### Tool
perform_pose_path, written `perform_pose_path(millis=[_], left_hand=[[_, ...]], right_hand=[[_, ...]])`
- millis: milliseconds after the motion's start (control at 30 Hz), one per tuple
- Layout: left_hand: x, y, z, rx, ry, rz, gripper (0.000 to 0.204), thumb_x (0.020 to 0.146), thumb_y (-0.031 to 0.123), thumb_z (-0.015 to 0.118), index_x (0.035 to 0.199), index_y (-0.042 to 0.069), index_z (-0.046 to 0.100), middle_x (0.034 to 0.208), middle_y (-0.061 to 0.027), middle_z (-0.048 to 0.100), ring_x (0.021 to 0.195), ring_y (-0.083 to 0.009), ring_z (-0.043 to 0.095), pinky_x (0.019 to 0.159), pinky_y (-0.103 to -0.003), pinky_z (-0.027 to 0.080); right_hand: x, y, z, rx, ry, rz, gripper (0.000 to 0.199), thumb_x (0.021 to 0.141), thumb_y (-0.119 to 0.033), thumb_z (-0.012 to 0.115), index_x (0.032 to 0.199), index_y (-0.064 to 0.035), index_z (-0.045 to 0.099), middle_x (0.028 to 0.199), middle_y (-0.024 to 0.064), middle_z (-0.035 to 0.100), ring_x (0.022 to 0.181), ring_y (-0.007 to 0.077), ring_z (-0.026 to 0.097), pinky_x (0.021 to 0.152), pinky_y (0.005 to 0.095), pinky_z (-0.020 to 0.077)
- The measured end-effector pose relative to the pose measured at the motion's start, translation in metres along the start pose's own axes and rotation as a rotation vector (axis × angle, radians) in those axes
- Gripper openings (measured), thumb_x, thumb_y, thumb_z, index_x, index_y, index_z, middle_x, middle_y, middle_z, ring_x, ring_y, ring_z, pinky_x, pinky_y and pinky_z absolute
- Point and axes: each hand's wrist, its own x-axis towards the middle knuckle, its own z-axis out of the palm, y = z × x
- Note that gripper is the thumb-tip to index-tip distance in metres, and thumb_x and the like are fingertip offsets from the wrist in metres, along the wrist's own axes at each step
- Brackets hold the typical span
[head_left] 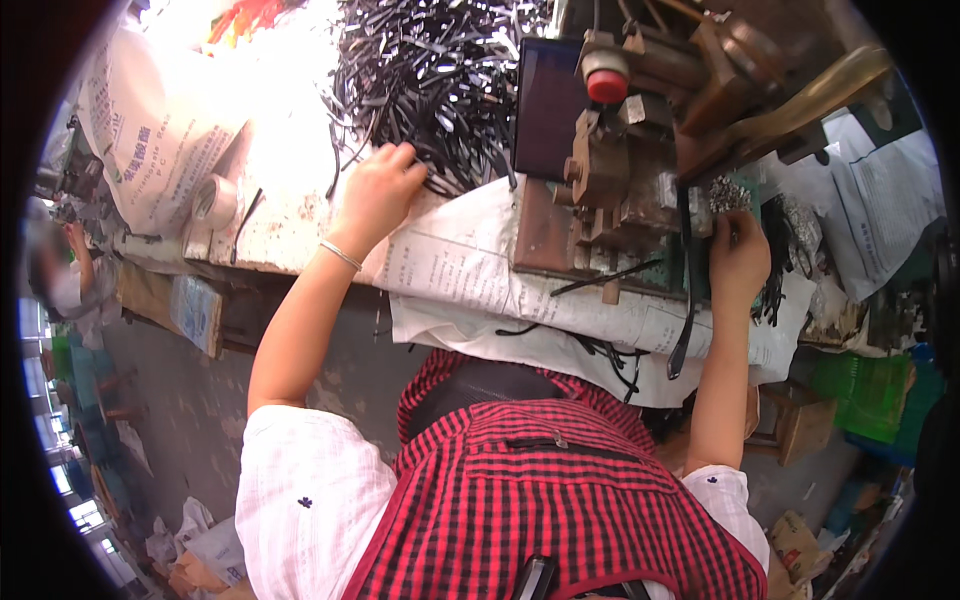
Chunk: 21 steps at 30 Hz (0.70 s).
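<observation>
My left hand point(382, 195) rests with curled fingers at the near edge of a big heap of thin black eyeglass temples point(430, 85). Whatever its fingertips grip is hidden. My right hand point(740, 258) is beside a metal bench machine point(625, 170), fingers bent together at a small pile of tiny silvery metal parts point(728, 193). What it pinches there is too small to make out. One long black temple point(686, 310) hangs down at the machine's front, just left of my right hand, its curved tip over the white sheet.
A red button point(605, 86) tops the machine, with a brass-coloured lever point(815, 95) at right. A dark panel point(547, 110) stands beside it. Printed white sacking point(450, 255) covers the table edge; loose temples point(610, 360) lie in its fold. A tape roll point(215, 201) sits left.
</observation>
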Motion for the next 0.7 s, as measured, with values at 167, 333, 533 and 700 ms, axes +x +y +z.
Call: perform_pose_path(millis=[167,333,533,700], left_hand=[[0.016,-0.036,-0.009,-0.093,0.222,0.03,0.003,0.082,0.01,0.067,0.082,0.011,0.07,0.079,-0.0034,0.063,0.079,-0.0254,0.064,0.066,-0.037,0.054],[0.058,-0.026,-0.024,-0.407,0.373,-0.381,0.013,0.088,0.022,0.073,0.092,0.011,0.076,0.083,-0.0079,0.072,0.07,-0.0261,0.068,0.064,-0.035,0.053],[0.056,-0.008,-0.016,-0.995,0.798,-0.581,0.015,0.097,0.014,0.065,0.104,0.0,0.064,0.084,-0.0069,0.074,0.066,-0.0099,0.062,0.06,-0.022,0.046],[0.024,0.048,-0.055,-1.449,0.724,-0.653,0.015,0.101,0.007,0.057,0.115,0.002,0.056,0.087,-0.008,0.07,0.062,-0.0083,0.056,0.055,-0.022,0.042]], right_hand=[[0.002,0.005,0.001,0.173,0.029,0.127,0.013,0.092,-0.014,0.066,0.099,-0.0039,0.067,0.091,0.0157,0.071,0.081,0.0366,0.069,0.073,0.0427,0.0534],[-0.001,-0.001,0.001,0.335,0.022,0.11,0.013,0.092,-0.011,0.067,0.102,-0.0034,0.071,0.094,0.0159,0.072,0.082,0.0322,0.071,0.075,0.0358,0.0542],[-0.027,0.01,-0.021,0.187,0.098,0.096,0.014,0.091,-0.006,0.068,0.104,-0.0044,0.074,0.098,0.0114,0.073,0.092,0.0216,0.071,0.082,0.0324,0.0522],[-0.048,0.01,-0.044,0.512,0.055,0.313,0.015,0.091,-0.001,0.067,0.104,-0.001,0.073,0.098,0.0062,0.073,0.095,0.0161,0.067,0.084,0.0301,0.0505]])
